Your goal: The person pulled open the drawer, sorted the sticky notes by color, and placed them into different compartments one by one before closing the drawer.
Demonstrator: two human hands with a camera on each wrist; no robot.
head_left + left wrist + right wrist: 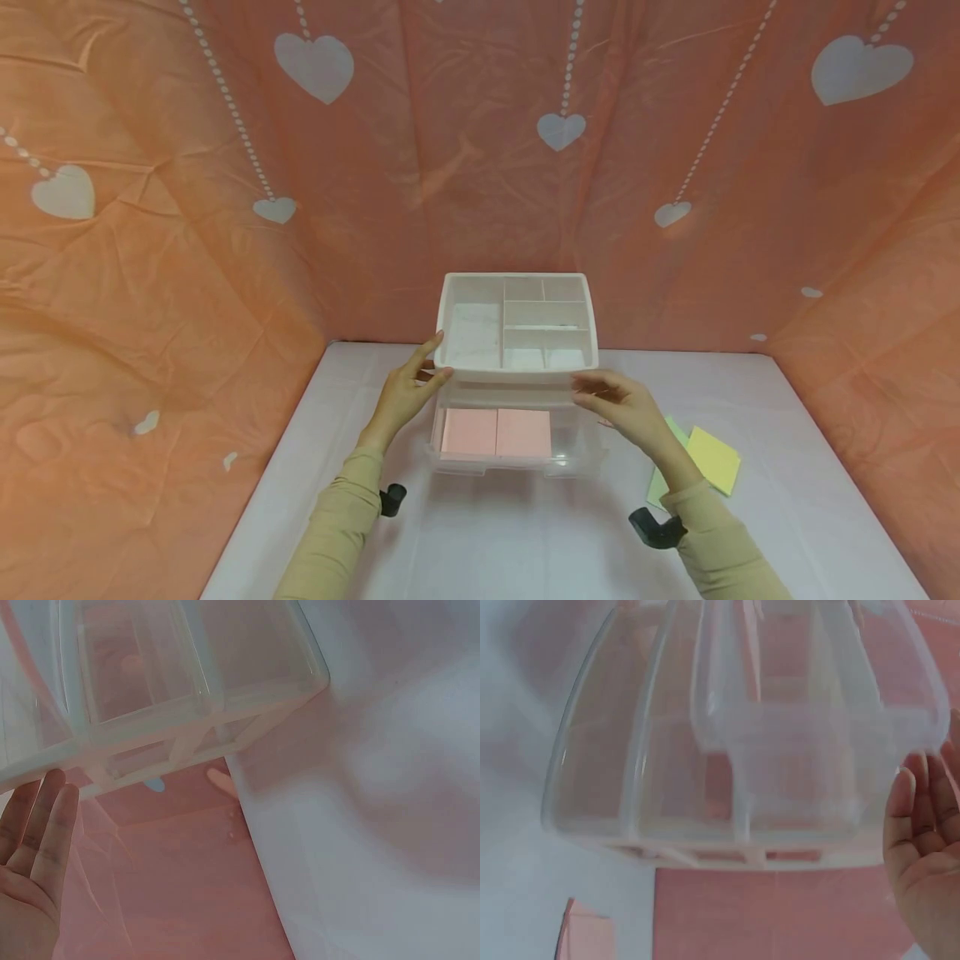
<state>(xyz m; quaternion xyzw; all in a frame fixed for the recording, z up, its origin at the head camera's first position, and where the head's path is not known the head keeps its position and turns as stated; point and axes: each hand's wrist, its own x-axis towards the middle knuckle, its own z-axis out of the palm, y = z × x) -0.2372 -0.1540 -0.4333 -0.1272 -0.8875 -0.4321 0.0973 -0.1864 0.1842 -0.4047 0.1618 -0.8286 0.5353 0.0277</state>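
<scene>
A small drawer organizer with a white compartment tray (472,333) on top stands at the middle of the table. Its clear lower drawer (573,437) is pulled out toward me, with two pink note pads (472,433) side by side inside. My left hand (401,396) touches the front left corner of the tray, thumb at the front rim; in the left wrist view its straight fingers (46,832) meet the organizer's side. Beside the front right corner is my right hand (618,404), and the right wrist view shows its extended fingers (904,810) alongside a clear drawer front (802,772).
A yellow sticky note pad (716,460) lies on the table at the right, overlapping green paper (657,487) partly hidden by my right forearm. An orange cloth with hearts (480,208) walls the table (480,542) at the back and sides.
</scene>
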